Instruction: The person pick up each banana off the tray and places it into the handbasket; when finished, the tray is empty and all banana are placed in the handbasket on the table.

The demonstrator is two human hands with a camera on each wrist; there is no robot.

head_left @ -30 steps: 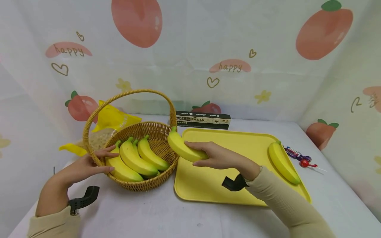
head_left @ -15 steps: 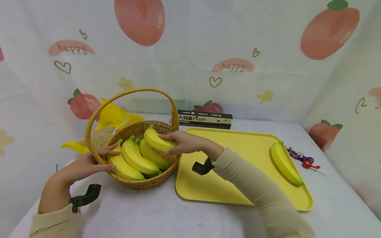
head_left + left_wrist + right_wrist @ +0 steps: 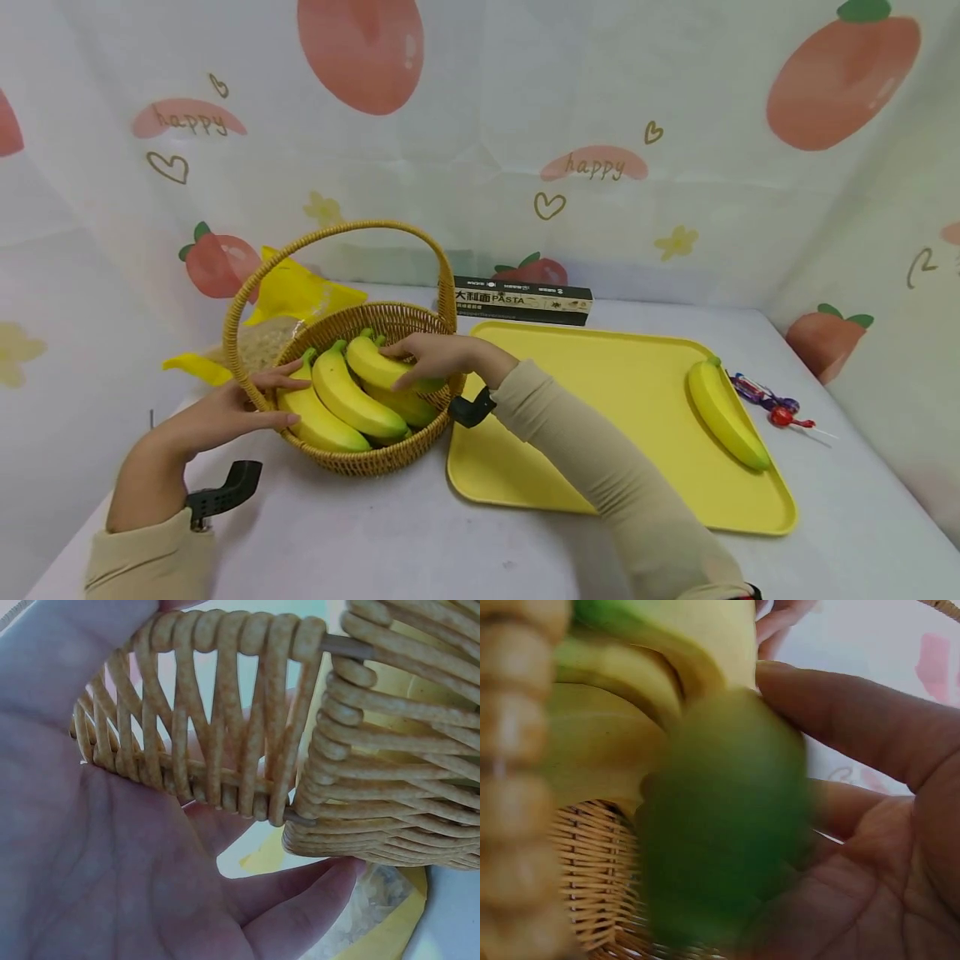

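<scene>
A wicker basket [image 3: 345, 464] with a tall arched handle stands left of centre, several yellow bananas [image 3: 352, 406] lying side by side in it. My left hand [image 3: 225, 410] grips the basket's left side at the foot of the handle, with the handle [image 3: 217, 712] running between thumb and fingers in the left wrist view. My right hand [image 3: 441, 356] reaches over the right rim and holds another banana [image 3: 378, 367] from above, close over the others. Its green tip [image 3: 727, 825] points toward the camera in the right wrist view.
Right of the basket lies a yellow tray [image 3: 585, 383] with one banana [image 3: 726, 417] at its right side. Wrapped candies [image 3: 763, 393] and a red lollipop [image 3: 782, 416] lie beyond it. Behind are a pasta box [image 3: 525, 301] and a yellow bag [image 3: 296, 287].
My right hand has carried its banana leftward from over the tray's left edge, past the rim and down onto the bananas in the basket. The left hand keeps its grip on the basket.
</scene>
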